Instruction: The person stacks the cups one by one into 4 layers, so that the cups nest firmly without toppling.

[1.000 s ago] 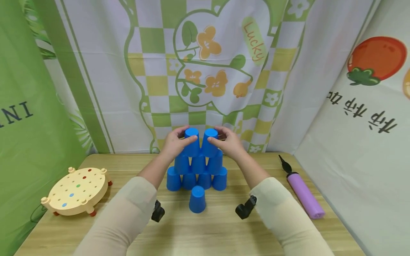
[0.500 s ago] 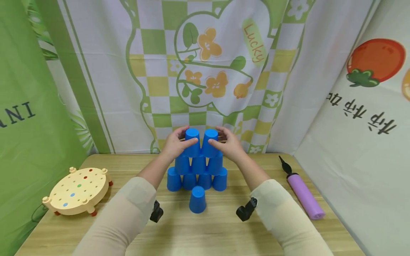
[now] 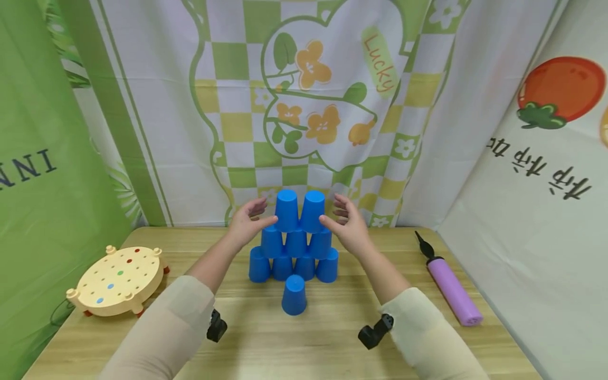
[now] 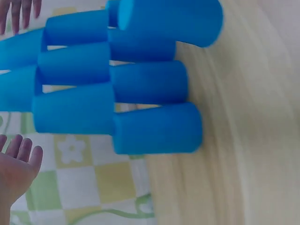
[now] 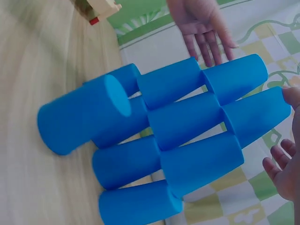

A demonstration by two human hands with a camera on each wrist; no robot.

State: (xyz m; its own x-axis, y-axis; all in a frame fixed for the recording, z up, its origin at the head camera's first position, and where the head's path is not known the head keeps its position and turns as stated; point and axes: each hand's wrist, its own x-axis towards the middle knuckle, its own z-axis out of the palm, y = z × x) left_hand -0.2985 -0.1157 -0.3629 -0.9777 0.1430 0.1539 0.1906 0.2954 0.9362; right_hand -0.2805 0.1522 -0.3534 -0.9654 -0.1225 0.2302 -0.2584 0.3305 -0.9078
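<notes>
Blue cups stand upside down in a stepped stack. Several form the bottom row [image 3: 259,266], three the middle row [image 3: 296,244], and on top sit a left top cup [image 3: 287,212] and a right top cup [image 3: 312,212]. My left hand [image 3: 248,224] is beside the left top cup, its fingers spread and thumb tip close to the cup's side. On the other side, my right hand [image 3: 350,226] has loose fingers away from the cups; its thumb tip overlaps the right top cup, and contact is unclear. One single cup [image 3: 294,296] stands in front of the stack.
A round cream pegboard stand [image 3: 121,279] with short legs is at the table's left. Along the right side lies a purple hand pump [image 3: 453,290] with a black nozzle. A patterned curtain [image 3: 313,182] hangs right behind the stack on the wooden table [image 3: 294,348].
Both hands have come away from the two top cups, the left one leftward and the right one rightward. The cups stay stacked where they were.
</notes>
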